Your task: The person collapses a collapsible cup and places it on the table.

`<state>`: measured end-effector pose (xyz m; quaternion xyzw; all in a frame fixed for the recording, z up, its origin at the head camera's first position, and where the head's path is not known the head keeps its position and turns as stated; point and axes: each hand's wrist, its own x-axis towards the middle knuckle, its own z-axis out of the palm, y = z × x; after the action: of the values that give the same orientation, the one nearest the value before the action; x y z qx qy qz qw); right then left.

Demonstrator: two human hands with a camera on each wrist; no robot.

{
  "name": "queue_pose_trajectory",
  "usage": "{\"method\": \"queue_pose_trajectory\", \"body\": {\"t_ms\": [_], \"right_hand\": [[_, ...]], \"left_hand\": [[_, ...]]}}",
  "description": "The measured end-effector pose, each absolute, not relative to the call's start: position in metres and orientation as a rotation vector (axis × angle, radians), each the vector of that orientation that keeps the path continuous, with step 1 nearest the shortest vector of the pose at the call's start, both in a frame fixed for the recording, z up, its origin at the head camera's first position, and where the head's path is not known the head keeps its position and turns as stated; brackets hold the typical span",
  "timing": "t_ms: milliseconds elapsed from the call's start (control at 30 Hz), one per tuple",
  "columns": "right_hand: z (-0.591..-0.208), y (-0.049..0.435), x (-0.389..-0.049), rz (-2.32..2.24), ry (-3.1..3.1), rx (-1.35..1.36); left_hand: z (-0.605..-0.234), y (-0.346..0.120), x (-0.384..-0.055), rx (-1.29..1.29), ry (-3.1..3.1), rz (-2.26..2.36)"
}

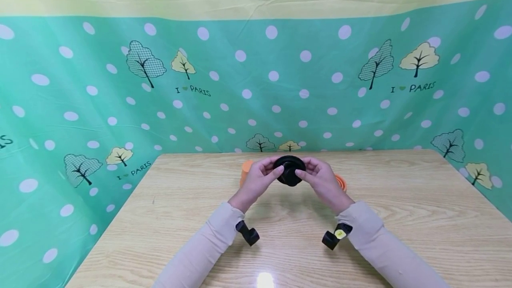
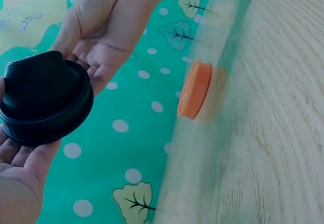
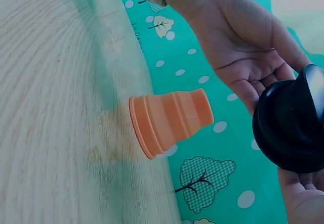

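Observation:
A round black cup lid (image 1: pixel 290 170), with a raised part on top, is held up above the table between both hands. My left hand (image 1: pixel 260 180) pinches its left rim, thumb on the near face. The right hand (image 1: pixel 323 182) grips the right rim the same way. Beyond the left hand stands an orange ribbed cup (image 3: pixel 169 118), wide end down on the table, mostly hidden in the head view. Past the right hand lies a low round orange piece (image 2: pixel 195 89) with concentric rings (image 1: pixel 341 182), partly covered by that hand.
The wooden table (image 1: pixel 180 217) ends at a green dotted cloth (image 1: pixel 224 79) hanging behind and at the sides. Both wrists wear a strap with a small black camera, one on the left (image 1: pixel 249 234) and one on the right (image 1: pixel 334 237).

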<state>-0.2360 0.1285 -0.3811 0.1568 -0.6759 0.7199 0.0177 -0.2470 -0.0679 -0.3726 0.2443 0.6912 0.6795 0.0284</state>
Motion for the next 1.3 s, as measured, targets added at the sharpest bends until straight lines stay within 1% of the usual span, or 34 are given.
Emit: {"method": "queue_pose_trajectory", "body": {"t_ms": [700, 833, 933, 1100, 1300], "right_hand": [[-0.384, 0.129, -0.237, 2.247, -2.118, 0.472], [-0.385, 0.133, -0.240, 2.254, -2.127, 0.492], [-0.385, 0.135, -0.242, 2.209, -2.167, 0.490], [-0.383, 0.137, -0.242, 2.109, -2.226, 0.562], [-0.382, 0.136, -0.239, 2.010, -2.327, 0.716]], "left_hand": [[-0.377, -0.065, -0.254, 0.656, 2.161, 2.079], [-0.378, -0.066, -0.254, 0.680, 2.145, 2.081], [-0.371, -0.067, -0.248, 0.723, 2.163, 2.057], [-0.356, -0.068, -0.237, 0.772, 2.244, 1.959], [-0.369, -0.066, -0.246, 0.835, 2.315, 1.824]]}}
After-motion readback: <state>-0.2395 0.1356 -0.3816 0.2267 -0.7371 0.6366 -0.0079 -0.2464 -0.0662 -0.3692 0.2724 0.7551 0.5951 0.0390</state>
